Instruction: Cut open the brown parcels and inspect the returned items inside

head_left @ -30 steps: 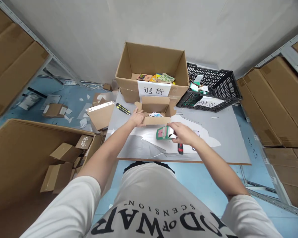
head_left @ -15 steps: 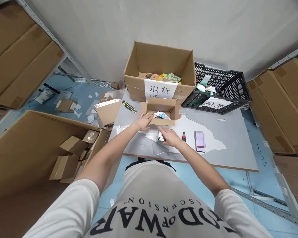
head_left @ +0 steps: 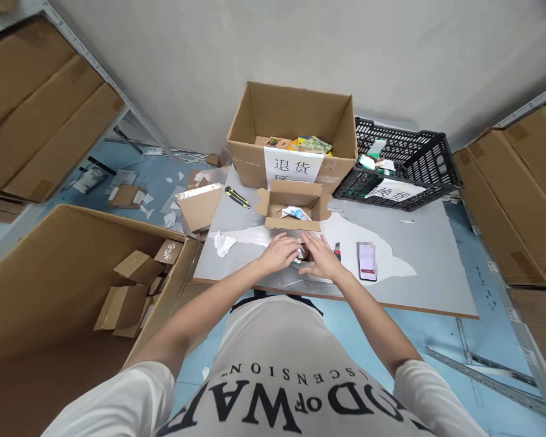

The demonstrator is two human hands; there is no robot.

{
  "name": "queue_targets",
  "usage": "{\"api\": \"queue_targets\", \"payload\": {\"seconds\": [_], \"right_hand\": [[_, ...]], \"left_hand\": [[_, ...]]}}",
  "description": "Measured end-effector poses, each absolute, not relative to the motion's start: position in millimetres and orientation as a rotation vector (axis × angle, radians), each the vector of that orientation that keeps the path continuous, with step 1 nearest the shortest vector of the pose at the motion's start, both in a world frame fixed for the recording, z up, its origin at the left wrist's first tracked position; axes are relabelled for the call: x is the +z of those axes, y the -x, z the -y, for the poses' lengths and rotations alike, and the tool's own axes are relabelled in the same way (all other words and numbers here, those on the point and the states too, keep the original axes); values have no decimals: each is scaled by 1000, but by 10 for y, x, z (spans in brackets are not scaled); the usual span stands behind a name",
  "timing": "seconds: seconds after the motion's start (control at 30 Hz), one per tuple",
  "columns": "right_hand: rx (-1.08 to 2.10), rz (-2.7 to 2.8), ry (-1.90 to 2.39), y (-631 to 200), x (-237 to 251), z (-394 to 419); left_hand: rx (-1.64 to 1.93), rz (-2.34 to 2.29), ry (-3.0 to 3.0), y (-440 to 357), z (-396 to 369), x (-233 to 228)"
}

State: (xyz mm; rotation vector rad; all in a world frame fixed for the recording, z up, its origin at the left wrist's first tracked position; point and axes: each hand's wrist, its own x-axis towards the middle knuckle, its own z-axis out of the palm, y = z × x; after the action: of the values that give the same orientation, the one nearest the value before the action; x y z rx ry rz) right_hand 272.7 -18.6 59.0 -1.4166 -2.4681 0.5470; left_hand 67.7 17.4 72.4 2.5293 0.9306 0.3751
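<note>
Left hand: the left hand (head_left: 282,253) lies palm down on the grey table (head_left: 432,267), fingers curled over a small green packet (head_left: 300,255), grasping its left side.
Right hand: the right hand (head_left: 319,260) closes on the same packet from the right; both hands meet over it.
Packet: near the table's front edge, mostly hidden under the fingers, resting on torn white wrapping (head_left: 273,240).
Beside the hands: a red-handled cutter (head_left: 337,250) just right of the right hand, then a phone (head_left: 366,261) face up.
Left of the hands: a crumpled paper scrap (head_left: 222,243).
Beyond: a small open carton (head_left: 293,205) with white and blue contents; a yellow utility knife (head_left: 237,197) to its left.
Farthest: a large labelled carton (head_left: 293,136) holding packets, and a black plastic crate (head_left: 400,162) against the wall.
</note>
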Motion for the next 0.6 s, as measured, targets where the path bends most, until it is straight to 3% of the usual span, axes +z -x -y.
{"api": "queue_targets", "payload": {"seconds": [0.27,0.6], "right_hand": [[476,2412,1583,-2665,631,197],[416,2744,1343,-2666,771,-23]], "left_hand": [[118,-856,-2744,-885,-195,869],[195,-1105,-2712,-735,-64,839]]}}
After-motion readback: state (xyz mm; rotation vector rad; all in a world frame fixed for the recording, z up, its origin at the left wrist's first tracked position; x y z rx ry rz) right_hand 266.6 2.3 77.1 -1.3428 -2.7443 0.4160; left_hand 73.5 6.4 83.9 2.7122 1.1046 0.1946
